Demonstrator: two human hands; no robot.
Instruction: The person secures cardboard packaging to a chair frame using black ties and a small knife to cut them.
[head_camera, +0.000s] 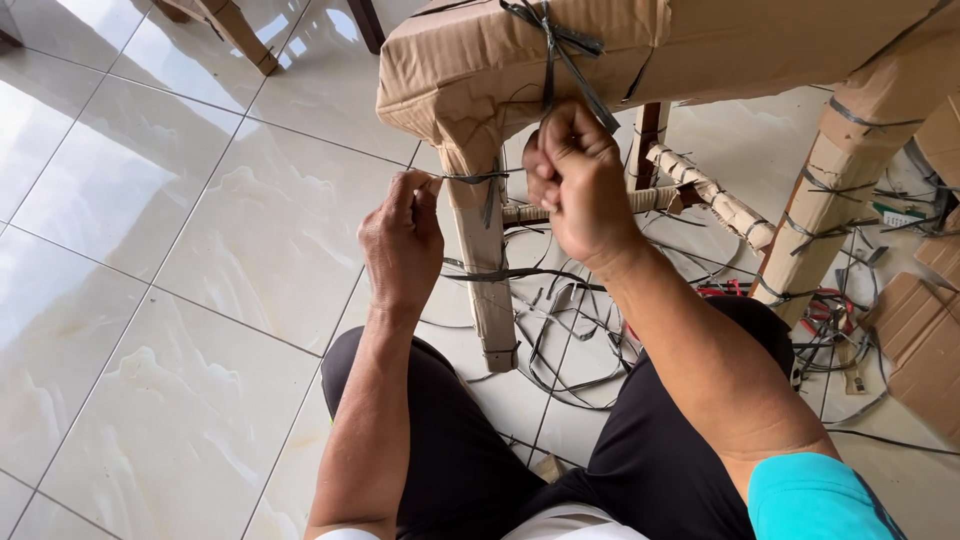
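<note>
A chair wrapped in brown cardboard (520, 50) stands in front of me on the tiled floor. Black plastic strap (470, 177) runs round the top of its near leg (485, 260). My left hand (402, 238) pinches the end of that strap just left of the leg. My right hand (575, 180) is closed on the strap to the right of the leg, close under the seat corner. A knotted strap (560, 45) crosses the seat's cardboard above.
Loose black straps (570, 330) lie tangled on the floor under the chair. A second wrapped leg (840, 190) stands at the right, with cardboard scraps (925, 340) and a red tool (815, 305) beside it. Another furniture leg (240, 35) shows at top left.
</note>
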